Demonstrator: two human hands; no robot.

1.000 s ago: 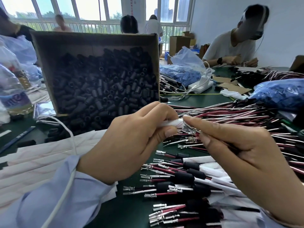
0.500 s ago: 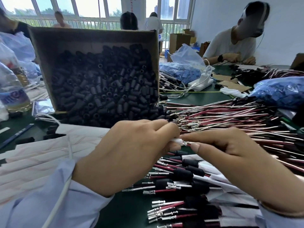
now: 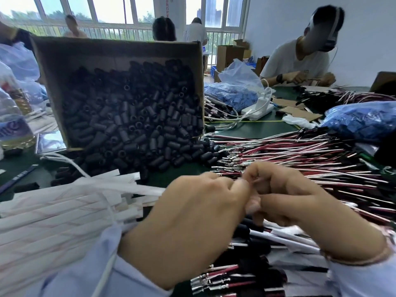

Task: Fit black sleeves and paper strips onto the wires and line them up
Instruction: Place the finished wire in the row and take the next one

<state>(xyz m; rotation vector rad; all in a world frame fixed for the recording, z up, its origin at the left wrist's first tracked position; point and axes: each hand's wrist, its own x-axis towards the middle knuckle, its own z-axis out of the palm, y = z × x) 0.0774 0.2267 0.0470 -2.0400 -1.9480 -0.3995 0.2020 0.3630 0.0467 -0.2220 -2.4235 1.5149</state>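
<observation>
My left hand [image 3: 192, 219] and my right hand [image 3: 300, 202] meet at the frame's centre, fingers curled, pinching the metal end of a wire [image 3: 252, 180] between them. What paper or sleeve sits on it is hidden by the fingers. A tilted cardboard box [image 3: 115, 52] spills black sleeves [image 3: 137, 125] just behind my hands. White paper strips [image 3: 53, 211] lie stacked at the left. Loose red and white wires [image 3: 300, 155] spread to the right. Finished wires with black sleeves and paper [image 3: 246, 273] lie in a row below my hands.
Blue bags [image 3: 364, 118] and a white power strip [image 3: 257, 110] sit at the back right. A plastic bottle [image 3: 12, 125] stands at the far left. Another person [image 3: 300, 58] works across the green table [image 3: 257, 129]; others sit by the windows.
My hands have come closer together and curled tighter around the wire end. The white paper strip seen between my fingers earlier is now covered. The view has dipped slightly.
</observation>
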